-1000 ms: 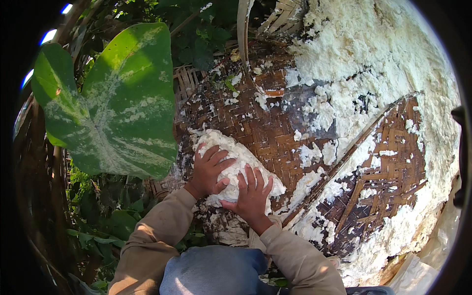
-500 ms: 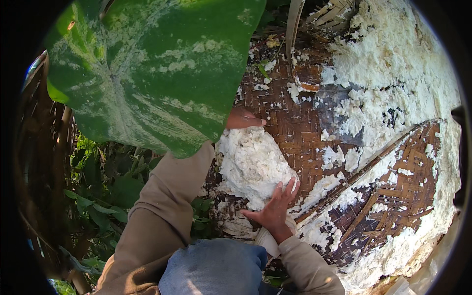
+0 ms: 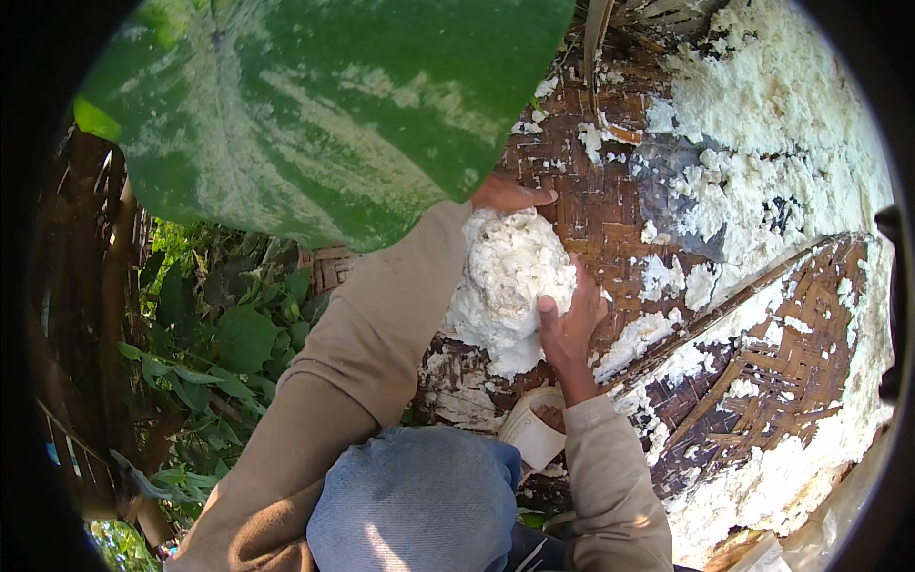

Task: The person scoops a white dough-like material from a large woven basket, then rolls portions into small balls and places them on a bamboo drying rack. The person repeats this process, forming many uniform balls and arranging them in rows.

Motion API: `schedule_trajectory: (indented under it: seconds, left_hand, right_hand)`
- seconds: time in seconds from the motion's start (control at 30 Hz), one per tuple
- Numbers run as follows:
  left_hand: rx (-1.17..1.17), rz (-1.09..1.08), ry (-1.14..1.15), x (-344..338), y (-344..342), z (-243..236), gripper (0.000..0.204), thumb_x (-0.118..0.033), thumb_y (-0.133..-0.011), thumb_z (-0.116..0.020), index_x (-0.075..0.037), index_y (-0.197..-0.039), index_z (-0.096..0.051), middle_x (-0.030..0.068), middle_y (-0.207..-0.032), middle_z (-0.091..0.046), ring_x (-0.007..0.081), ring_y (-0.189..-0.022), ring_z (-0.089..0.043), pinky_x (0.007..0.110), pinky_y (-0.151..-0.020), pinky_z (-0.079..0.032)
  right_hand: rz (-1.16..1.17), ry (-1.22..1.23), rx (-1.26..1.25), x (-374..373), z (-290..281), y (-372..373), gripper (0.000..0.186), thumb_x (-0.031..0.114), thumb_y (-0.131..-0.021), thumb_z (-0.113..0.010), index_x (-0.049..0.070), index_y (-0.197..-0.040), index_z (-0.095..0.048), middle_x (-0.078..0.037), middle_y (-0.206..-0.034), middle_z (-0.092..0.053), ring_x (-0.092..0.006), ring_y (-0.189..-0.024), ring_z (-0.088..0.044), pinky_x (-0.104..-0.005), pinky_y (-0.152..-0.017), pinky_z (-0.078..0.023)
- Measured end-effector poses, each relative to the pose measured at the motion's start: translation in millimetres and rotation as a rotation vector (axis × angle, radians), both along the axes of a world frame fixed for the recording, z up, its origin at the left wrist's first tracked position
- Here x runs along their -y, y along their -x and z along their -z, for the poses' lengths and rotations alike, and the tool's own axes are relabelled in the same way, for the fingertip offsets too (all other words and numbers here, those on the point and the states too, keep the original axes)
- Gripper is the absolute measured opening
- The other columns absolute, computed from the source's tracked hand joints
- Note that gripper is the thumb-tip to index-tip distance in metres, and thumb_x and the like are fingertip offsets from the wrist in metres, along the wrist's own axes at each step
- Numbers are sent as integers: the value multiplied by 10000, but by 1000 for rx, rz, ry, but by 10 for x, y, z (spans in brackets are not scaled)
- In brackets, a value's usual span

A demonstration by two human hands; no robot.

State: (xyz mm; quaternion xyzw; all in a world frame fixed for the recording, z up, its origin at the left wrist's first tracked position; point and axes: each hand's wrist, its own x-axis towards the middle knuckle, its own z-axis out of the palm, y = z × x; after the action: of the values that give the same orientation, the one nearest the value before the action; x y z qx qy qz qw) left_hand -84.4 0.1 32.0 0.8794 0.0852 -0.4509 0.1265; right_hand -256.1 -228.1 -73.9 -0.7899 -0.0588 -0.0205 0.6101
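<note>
My left hand (image 3: 510, 194), partly hidden by a big green leaf (image 3: 315, 114), presses on the upper end of a rough white lump (image 3: 510, 272), its visible fingers curved over the edge. My right hand (image 3: 572, 324) cups the lump's right side, thumb and fingers against it. The lump rests on a brown woven bamboo surface (image 3: 596, 229) spattered with white crumbly material.
Thick white material (image 3: 782, 114) coats the right part of the bamboo. A bamboo strip (image 3: 734, 310) crosses it diagonally. Plants (image 3: 238, 338) grow at left. A sandalled foot (image 3: 529, 434) and blue-clad knee (image 3: 415, 505) are below. Translucent sheeting (image 3: 839, 524) lies lower right.
Both hands and the lump have shifted up and rightward in the picture. The lump looks more rounded. The leaf now covers most of my left hand, which showed fully a second ago.
</note>
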Motion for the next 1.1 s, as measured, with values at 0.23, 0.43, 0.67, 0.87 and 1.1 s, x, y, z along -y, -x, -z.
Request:
schedule_trajectory:
  seconds: [0.23, 0.43, 0.67, 0.87, 1.1]
  left_hand:
    - [455, 74, -38, 101, 997, -289, 636, -598, -941, -628, -62, -1272, -716, 208, -1244, -663, 396, -1176, -599, 489, -1081, -392]
    - [486, 148, 147, -163, 1125, -220, 629, -602, -967, -608, -76, -1298, -702, 185, -1253, -642, 401, -1175, -561, 476, -1126, -336]
    - [157, -194, 35, -374, 571, -184, 721, -664, -1053, -394, -66, -1391, -614, 210, -1360, -595, 373, -1318, -523, 466, -1104, -399]
    - [-247, -813, 313, -807, 589, 26, 734, -680, -1028, -456, -127, -1503, -541, 165, -1485, -586, 264, -1349, -583, 456, -1093, -501]
    - [-184, -889, 659, -438, 783, -11, 612, -546, -1057, -534, -80, -1451, -584, 98, -1483, -601, 198, -1289, -626, 388, -1094, -506]
  right_hand:
    - [-107, 100, 190, -170, -205, 293, 1001, 792, -918, -511, 5, -1522, -377, -220, -1581, -373, -430, -1476, -311, -618, -1200, -175]
    - [-409, 24, -351, 457, -593, 84, 1004, 797, -952, -456, -33, -1512, -375, -274, -1560, -357, -447, -1391, -420, -551, -1148, -355]
    - [-269, -1028, -2012, 385, -63, 486, 1513, 1088, -651, -243, -67, -1623, -154, -421, -1579, -270, -562, -1426, -389, -601, -1166, -386]
    - [-368, -1353, -1824, -35, 314, 587, 1414, 1106, -624, -196, 174, -1686, -147, -312, -1670, -214, -629, -1453, -282, -788, -1135, -250]
    - [1, -1702, -1562, -383, 129, 672, 1195, 1005, -797, -291, 177, -1658, -260, -178, -1661, -338, -504, -1462, -374, -701, -1178, -301]
